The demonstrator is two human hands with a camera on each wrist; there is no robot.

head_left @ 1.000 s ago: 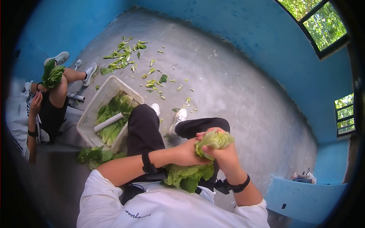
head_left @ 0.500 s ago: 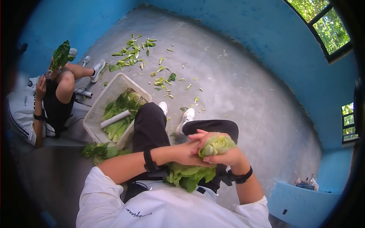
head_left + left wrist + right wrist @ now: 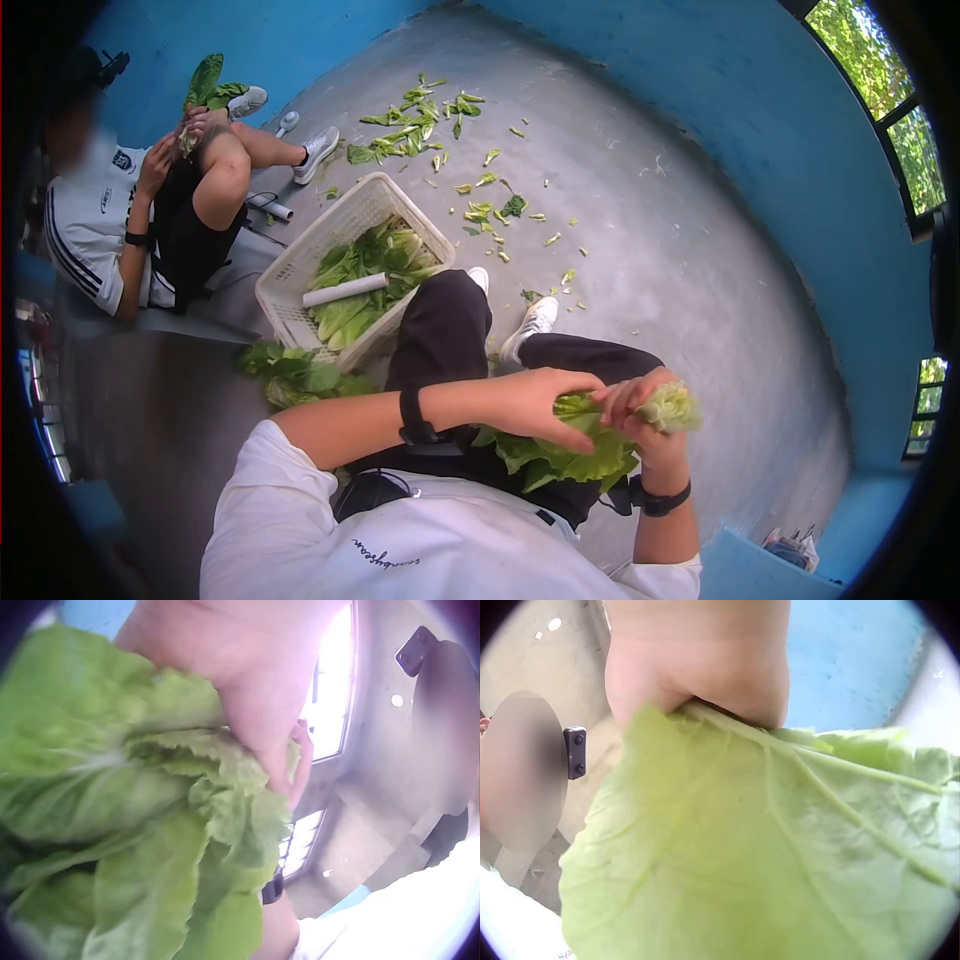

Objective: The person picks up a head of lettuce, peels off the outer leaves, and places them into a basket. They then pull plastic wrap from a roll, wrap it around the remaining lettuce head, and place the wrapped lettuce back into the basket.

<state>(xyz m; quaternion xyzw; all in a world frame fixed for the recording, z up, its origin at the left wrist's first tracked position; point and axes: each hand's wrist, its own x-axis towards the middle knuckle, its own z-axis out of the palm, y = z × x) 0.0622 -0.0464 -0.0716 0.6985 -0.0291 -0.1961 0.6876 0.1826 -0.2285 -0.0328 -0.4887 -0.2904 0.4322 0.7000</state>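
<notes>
A head of lettuce (image 3: 565, 455) with frilly green leaves lies across my lap, its pale end (image 3: 670, 408) pointing right. My right hand (image 3: 645, 410) grips it just behind that pale end, fingers curled round. Further back, my left hand (image 3: 535, 405) holds the leafy part between thumb and fingers. Up close in the left wrist view, broad leaves (image 3: 135, 802) hang below the left hand (image 3: 247, 682). One large veined leaf (image 3: 705, 847) fills much of the right wrist view, beneath the right hand (image 3: 697, 667).
A white plastic basket (image 3: 275, 290) holds greens and a white tube (image 3: 345, 290) beside my left knee. More greens (image 3: 300, 375) lie next to it. Scattered leaf scraps (image 3: 410, 125) cover part of the floor. Another seated person (image 3: 110, 215) handles greens at left.
Both hands were clasped round the lettuce's pale end; now the left has drawn back onto the leaves while the right keeps its grip. The head view has turned left.
</notes>
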